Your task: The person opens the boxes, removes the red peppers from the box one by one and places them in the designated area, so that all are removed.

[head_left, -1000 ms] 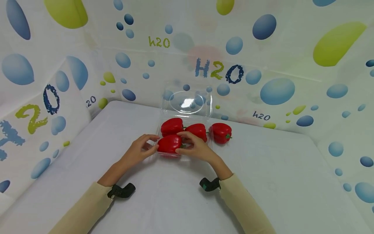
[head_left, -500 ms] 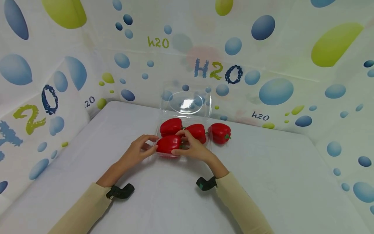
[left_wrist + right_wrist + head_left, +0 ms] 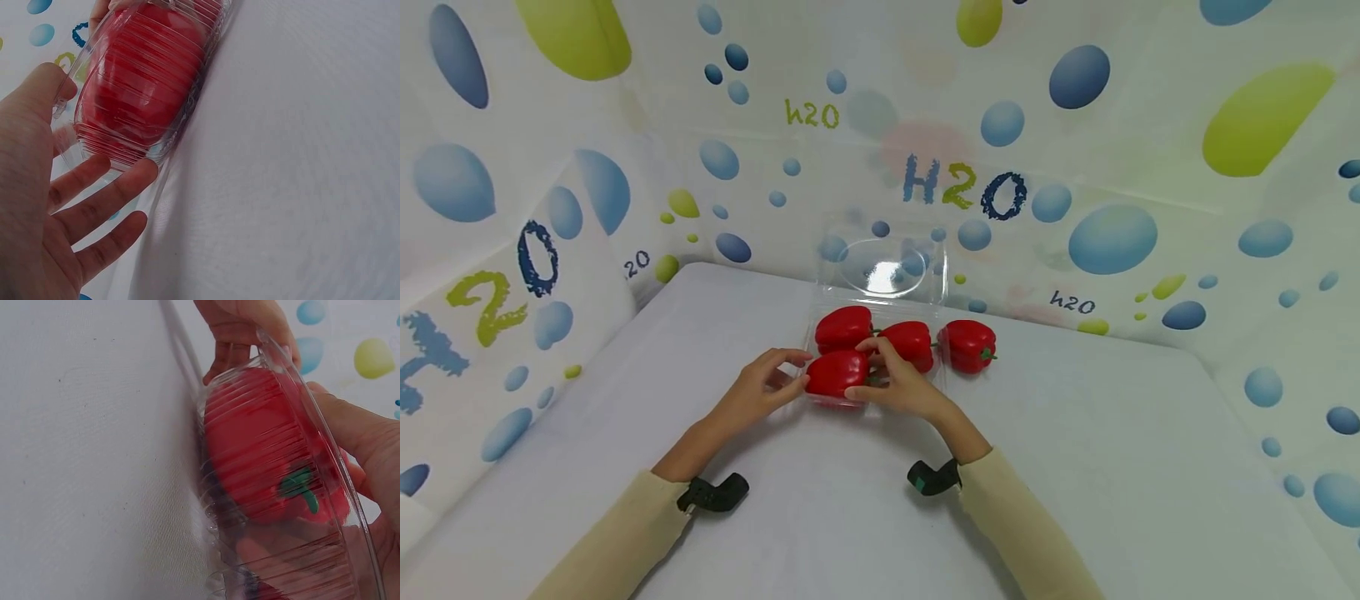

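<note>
Clearly, backdrop reads "H2O" behind 4 peppers

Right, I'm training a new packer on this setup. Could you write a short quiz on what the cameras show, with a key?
1. How many red peppers are inside the clear container?

2. True or false: the lid is open.

3. The right hand grips:
a) the lid
b) the front pepper
c) the container's left edge

Key:
1. Three; a fourth pepper lies outside, on the right.
2. True; it stands raised behind the peppers.
3. b
</note>
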A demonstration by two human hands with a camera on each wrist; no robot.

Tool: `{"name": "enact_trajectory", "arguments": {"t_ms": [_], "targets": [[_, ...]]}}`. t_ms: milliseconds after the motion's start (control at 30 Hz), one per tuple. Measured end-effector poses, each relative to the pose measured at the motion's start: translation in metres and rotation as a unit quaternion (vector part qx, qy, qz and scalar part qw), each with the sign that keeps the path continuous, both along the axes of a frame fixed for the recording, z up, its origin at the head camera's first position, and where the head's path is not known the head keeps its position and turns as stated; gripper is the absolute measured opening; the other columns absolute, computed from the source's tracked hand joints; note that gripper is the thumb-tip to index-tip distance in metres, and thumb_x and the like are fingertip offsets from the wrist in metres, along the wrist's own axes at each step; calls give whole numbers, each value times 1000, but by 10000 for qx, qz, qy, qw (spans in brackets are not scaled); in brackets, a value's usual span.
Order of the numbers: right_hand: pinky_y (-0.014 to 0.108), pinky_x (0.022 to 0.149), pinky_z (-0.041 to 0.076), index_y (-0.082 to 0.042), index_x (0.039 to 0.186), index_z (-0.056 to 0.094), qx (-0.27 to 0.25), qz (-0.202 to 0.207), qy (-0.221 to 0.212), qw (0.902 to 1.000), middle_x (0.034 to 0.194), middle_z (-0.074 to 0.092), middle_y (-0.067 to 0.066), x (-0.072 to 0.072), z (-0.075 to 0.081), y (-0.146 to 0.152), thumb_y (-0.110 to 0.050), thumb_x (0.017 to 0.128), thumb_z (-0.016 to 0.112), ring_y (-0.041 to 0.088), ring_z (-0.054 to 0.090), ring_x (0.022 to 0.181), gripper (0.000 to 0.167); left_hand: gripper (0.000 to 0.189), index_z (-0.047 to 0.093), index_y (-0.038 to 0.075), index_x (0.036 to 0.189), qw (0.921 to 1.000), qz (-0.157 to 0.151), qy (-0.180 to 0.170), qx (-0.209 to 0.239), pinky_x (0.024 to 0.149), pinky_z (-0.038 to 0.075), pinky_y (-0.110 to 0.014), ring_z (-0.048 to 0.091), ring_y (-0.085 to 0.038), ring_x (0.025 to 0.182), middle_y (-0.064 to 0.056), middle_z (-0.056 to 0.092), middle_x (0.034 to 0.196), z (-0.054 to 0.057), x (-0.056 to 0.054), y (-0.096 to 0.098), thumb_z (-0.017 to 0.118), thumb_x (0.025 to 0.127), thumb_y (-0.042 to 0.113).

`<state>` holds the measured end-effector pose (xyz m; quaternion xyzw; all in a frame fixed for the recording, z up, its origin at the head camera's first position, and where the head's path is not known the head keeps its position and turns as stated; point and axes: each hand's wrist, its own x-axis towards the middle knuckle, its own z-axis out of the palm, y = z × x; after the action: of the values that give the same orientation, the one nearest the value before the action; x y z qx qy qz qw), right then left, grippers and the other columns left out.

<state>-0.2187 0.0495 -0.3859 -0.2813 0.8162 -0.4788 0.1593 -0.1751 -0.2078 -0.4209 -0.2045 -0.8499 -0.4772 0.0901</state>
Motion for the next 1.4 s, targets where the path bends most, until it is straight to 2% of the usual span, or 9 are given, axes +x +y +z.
{"name": "enact_trajectory", "arguments": {"t_ms": [933, 1233, 1400], "targets": [[38, 93, 53, -9, 137, 31, 106, 307, 400, 9987, 134, 49, 17, 0, -2, 1, -16, 89, 72, 34, 51, 123, 63, 37, 57, 6, 127, 9999, 11, -159, 26, 76, 55, -25, 64, -22, 88, -16, 60, 119, -1, -1, 1, 65, 92, 13], [39, 94, 52, -9, 138, 30, 186, 312, 333, 9988, 135, 48, 17, 1, -1, 1, -17, 90, 70, 33, 50, 124, 64, 37, 54, -3, 127, 9996, 136, -237, -82, 76, 55, -29, 64, -30, 88, -24, 58, 119, -1, -2, 3, 62, 92, 4], [38, 92, 53, -10, 136, 34, 92, 185, 461, 9987, 133, 51, 17, 1, -1, 1, -16, 88, 73, 33, 53, 121, 63, 37, 56, 4, 128, 9996, 50, -275, 27, 75, 54, -23, 64, -24, 88, -18, 59, 120, -1, -1, 1, 64, 93, 12]]}}
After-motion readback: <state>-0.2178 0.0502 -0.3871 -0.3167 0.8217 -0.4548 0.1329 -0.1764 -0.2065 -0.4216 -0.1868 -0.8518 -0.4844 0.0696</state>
